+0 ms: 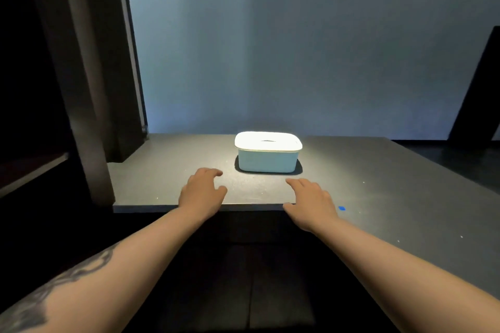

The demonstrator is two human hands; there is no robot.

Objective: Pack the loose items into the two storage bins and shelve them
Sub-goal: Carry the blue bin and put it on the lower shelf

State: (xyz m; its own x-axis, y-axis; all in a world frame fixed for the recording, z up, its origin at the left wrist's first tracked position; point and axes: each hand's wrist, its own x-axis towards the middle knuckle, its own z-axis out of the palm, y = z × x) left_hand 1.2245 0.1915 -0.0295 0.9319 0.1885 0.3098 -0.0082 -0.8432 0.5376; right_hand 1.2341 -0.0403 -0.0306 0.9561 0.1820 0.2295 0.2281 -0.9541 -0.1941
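One pale blue rectangular plastic storage bin (267, 161) with rounded corners and a white lid (267, 140) sits closed on the far middle of a dark grey matte table (378, 197), its long axis running left to right and a slot in the lid top. Both hands hover near it, apart from it: the left hand (201, 193) with loosely spread, slightly curled fingers, the right hand (311, 201) spread flatter, neither holding anything. A small blue tape square (342, 208) marks the table's right side. Behind stands a pale bluish wall (297, 48); a dark curtain (89, 62) hangs left. No writing is readable.
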